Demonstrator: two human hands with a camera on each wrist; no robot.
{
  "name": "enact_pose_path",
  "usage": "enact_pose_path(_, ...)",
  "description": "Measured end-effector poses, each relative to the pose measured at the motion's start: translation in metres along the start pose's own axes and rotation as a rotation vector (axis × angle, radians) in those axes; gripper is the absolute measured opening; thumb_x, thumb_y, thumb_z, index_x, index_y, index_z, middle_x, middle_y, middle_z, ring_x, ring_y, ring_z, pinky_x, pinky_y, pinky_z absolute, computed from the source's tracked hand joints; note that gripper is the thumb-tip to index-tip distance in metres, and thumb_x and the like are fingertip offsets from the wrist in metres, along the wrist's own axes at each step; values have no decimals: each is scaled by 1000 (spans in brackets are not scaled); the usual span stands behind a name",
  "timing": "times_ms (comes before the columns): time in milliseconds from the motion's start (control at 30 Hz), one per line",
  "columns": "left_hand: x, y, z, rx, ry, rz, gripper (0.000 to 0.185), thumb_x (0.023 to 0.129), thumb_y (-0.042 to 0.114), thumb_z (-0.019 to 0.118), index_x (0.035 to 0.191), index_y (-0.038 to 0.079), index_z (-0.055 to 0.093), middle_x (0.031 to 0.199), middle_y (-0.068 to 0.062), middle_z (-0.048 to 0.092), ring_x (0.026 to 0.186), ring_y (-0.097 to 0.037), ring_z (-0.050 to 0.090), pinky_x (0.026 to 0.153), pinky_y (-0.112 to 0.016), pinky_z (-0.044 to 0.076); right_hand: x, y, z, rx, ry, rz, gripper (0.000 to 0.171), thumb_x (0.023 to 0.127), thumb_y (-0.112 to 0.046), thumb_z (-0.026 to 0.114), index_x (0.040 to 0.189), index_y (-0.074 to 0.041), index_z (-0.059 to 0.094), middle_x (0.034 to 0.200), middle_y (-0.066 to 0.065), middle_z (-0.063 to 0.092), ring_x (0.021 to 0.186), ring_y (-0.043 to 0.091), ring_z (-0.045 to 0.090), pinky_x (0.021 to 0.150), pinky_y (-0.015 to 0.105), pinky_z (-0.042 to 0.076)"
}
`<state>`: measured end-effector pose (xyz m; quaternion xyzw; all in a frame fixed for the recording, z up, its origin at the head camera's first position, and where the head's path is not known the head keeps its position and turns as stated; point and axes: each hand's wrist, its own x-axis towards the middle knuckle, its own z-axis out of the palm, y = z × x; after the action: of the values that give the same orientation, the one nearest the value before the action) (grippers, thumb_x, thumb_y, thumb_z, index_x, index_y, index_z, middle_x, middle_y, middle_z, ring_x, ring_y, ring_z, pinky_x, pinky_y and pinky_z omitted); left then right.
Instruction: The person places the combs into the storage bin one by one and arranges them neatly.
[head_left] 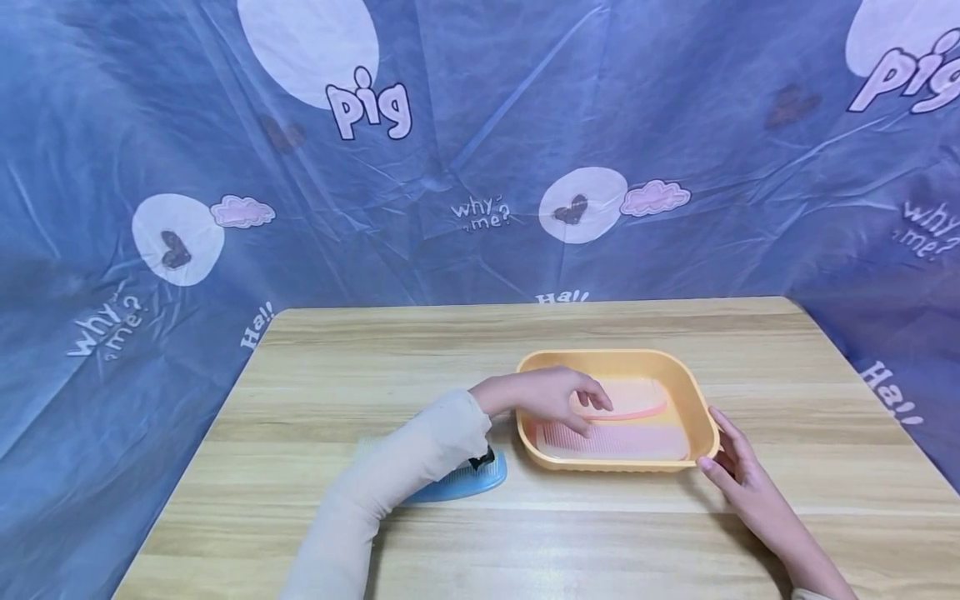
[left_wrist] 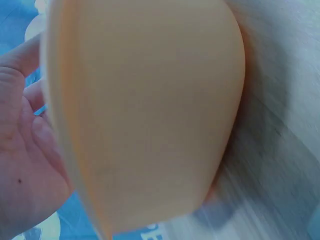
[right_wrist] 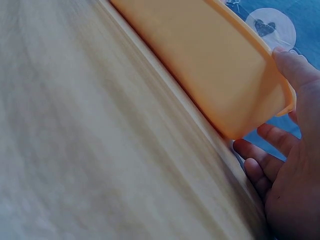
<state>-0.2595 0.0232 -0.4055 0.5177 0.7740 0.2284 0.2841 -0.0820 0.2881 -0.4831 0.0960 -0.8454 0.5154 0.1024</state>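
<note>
From the head camera we see the orange tray (head_left: 693, 398) on the wooden table (head_left: 337, 383), holding two pink combs (head_left: 611, 437), while a blue comb (head_left: 465, 482) lies on the table just beside the tray's near left corner, partly under the left sleeve. Our left hand (head_left: 551, 396) hangs over the tray's left part, fingers loosely bent and a little apart, tips down toward the combs; whether they touch one we cannot tell. Our right hand (head_left: 738, 467) rests at the tray's near right corner, fingers straight and touching the rim. We judge the light tray could slide or tip if the right hand pushes while the left one reaches in, and the sleeve could drag the blue comb. In the left wrist view the tray's outer wall (left_wrist: 150, 115) fills the frame, the left palm (left_wrist: 25, 165) beside it with fingers relaxed and clasping nothing. In the right wrist view the right fingers (right_wrist: 280, 145) lie extended against the tray's corner (right_wrist: 235, 85), thumb on its rim.
</note>
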Motion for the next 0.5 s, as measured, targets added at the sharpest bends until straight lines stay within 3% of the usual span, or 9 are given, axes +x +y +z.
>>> enact_pose_path(267,-22,-10,-6,-98,75,5,48,83,28,76,126,12,61,127,1,63,109,-5,55,94,-16,42,0,2,-4,-2,2,5,72,94,10,46,155,-8,12,140,-31,31,118,-21,39,89,-2,33)
enact_pose_path(500,-58,-20,-11,-113,167,-46,48,81,34,77,124,16,63,123,3,64,108,-5,54,92,-26,47,0,5,-3,0,-9,9,73,94,11,46,155,-8,11,138,-32,32,117,-21,40,88,-1,34)
